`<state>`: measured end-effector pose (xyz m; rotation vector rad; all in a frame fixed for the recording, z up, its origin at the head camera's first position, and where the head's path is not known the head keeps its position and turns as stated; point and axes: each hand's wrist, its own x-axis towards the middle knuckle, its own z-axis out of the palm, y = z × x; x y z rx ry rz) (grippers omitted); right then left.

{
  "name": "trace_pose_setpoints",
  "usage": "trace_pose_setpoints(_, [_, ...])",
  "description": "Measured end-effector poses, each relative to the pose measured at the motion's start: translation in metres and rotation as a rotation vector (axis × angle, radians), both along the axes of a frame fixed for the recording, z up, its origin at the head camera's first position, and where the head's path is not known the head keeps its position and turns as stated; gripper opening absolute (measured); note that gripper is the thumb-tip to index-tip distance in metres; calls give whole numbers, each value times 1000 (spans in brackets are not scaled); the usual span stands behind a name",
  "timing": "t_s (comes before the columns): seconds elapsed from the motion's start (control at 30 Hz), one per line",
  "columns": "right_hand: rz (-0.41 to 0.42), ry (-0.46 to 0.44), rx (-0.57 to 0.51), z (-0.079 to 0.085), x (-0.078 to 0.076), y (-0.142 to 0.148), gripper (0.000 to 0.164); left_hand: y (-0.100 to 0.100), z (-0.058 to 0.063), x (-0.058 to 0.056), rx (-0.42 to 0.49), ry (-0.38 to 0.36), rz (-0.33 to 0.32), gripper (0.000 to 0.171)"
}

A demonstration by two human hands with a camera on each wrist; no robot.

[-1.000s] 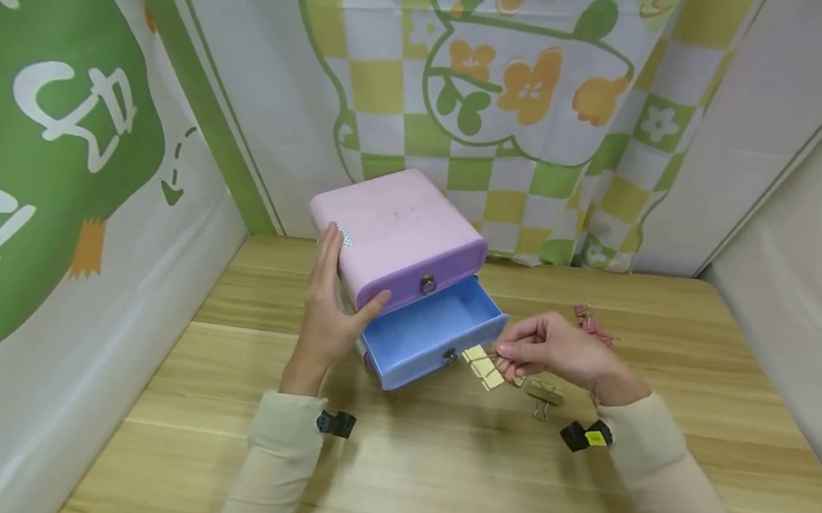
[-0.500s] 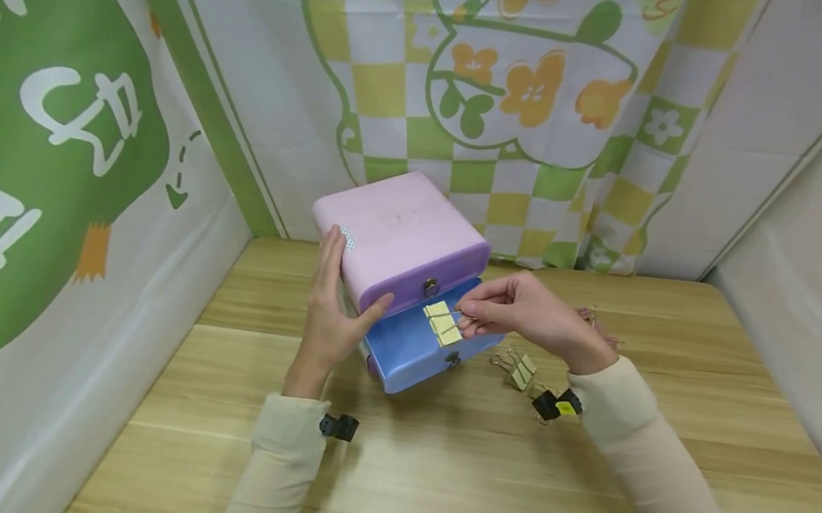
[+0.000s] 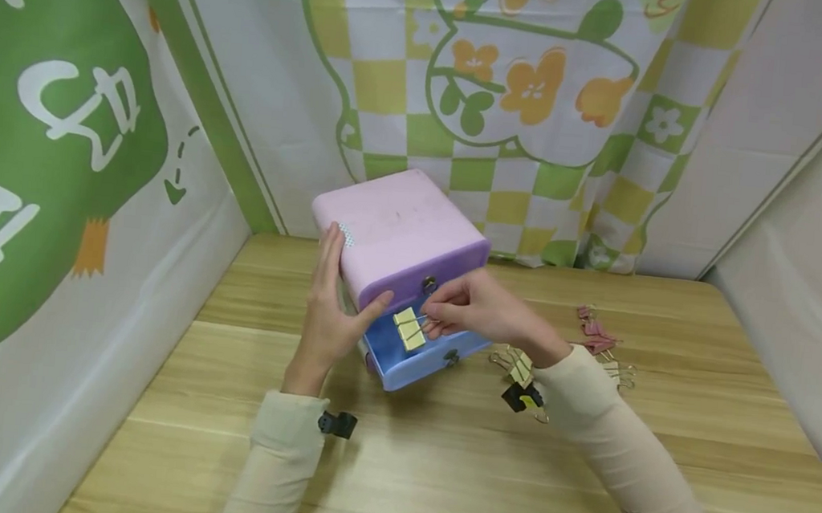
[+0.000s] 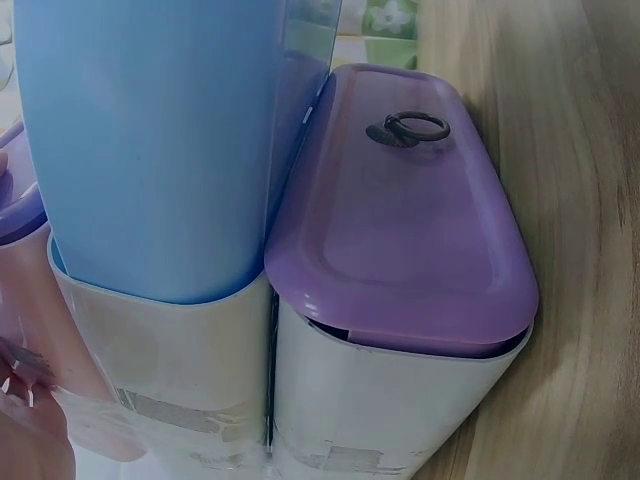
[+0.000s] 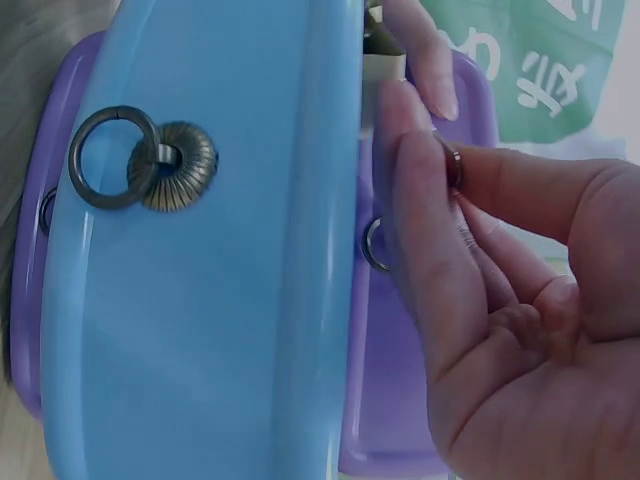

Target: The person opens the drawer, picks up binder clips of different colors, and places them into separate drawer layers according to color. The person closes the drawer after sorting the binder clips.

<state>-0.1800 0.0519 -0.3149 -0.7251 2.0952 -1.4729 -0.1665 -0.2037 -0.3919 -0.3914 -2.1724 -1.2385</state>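
Observation:
My right hand [image 3: 487, 307] pinches a gold binder clip [image 3: 409, 329] by its wire handles. It holds the clip over the pulled-out blue drawer [image 3: 413, 367], just in front of the box's upper tier. In the right wrist view, the drawer's rim [image 5: 335, 250] hides part of the clip. My left hand [image 3: 327, 326] rests on the left front corner of a pink-topped drawer box [image 3: 399, 223], fingers straight along its side and thumb on the purple front. Below the blue drawer, a purple drawer [image 4: 400, 220] with a ring pull stands nearly closed in the left wrist view.
Gold binder clips [image 3: 521, 367] lie right of the drawer, partly behind my right wrist's camera [image 3: 519, 396]. Several pink binder clips [image 3: 596, 335] sit farther right, with another pale clip [image 3: 619, 374] near them. A patterned curtain [image 3: 476, 169] hangs behind the box.
My right hand has carried the gold binder clip leftward from beside the drawer's front to above its inside. The left hand and the box have stayed in place.

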Motion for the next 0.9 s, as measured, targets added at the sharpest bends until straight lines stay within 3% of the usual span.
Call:
trace_pose_setpoints(0.5, [121,175,215,-10,2,-33,20,0,0,-1,1,11,-7,107])
trace_pose_setpoints(0.9, [191,284,368,-19,3,-42,22,-1,-2,-2,11,35,-13,107])
